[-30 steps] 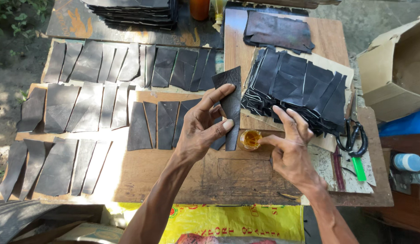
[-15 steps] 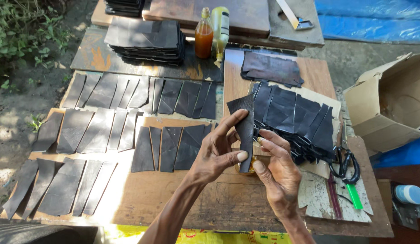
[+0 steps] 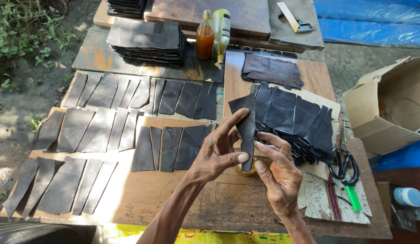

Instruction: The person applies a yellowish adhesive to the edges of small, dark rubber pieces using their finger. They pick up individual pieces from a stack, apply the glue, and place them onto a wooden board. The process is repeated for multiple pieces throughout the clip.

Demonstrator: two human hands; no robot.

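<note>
Leather piece (image 3: 246,129), dark and narrow, is standing upright above the wooden worktable (image 3: 142,199), pinched by both hands. The left hand (image 3: 217,151) is gripping it with the thumb at its lower end and the fingers stretched up behind it; the right hand (image 3: 279,174) is pressing its fingertips against the lower right edge. Both hands are closed on the piece, neither is hanging loose.

Directly beneath the leather piece, a small glass jar (image 3: 244,170) of amber liquid is sitting on the table, mostly hidden by the thumbs. Just right of the piece, a fanned heap of black leather cuts (image 3: 296,119) is lying on pale card, partly blocked by the raised strip. Further right of it, black-handled scissors (image 3: 343,162) and a green marker (image 3: 353,197) are resting by the table edge, with an open cardboard box (image 3: 390,108) beyond. Left of the piece, rows of cut leather pieces (image 3: 106,129) are spreading flat over the boards. Above it, an amber bottle (image 3: 205,38) and a pale squeeze bottle (image 3: 221,29) are standing beside a stack of dark sheets (image 3: 147,40), and a metal square (image 3: 295,18) is lying on a slab.

Compared with half a second ago, the hands are sitting a little lower in view, the piece is staying upright in the same two-handed grip, and more of the slab at the top is showing
</note>
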